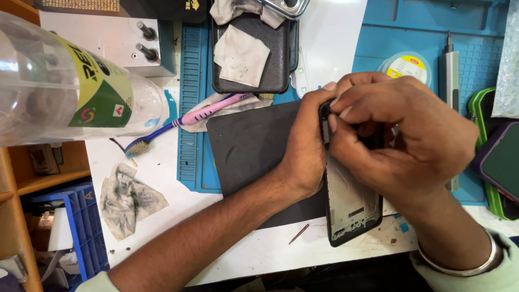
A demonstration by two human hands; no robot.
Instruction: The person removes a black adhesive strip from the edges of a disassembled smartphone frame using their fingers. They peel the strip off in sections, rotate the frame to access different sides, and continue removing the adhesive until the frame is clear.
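Note:
An opened black phone frame [351, 208] lies upright on the bench, its bare inner side facing up. My left hand [305, 146] grips its upper left edge, thumb on the top corner. My right hand [400, 135] curls over the upper part of the frame, fingertips pinched at the top left corner next to the left thumb. What the fingertips hold there is hidden. A dark grey mat [251, 146] lies under the phone frame and my left hand.
A pink and blue toothbrush [184, 121] lies left of the mat. A black tray with dirty cloths [248, 54] sits behind. A clear plastic bottle [59, 81] lies far left. A grey screwdriver [448, 75], a tape roll [408, 65], phones [500, 157] at right, a small pin [298, 233] near the front.

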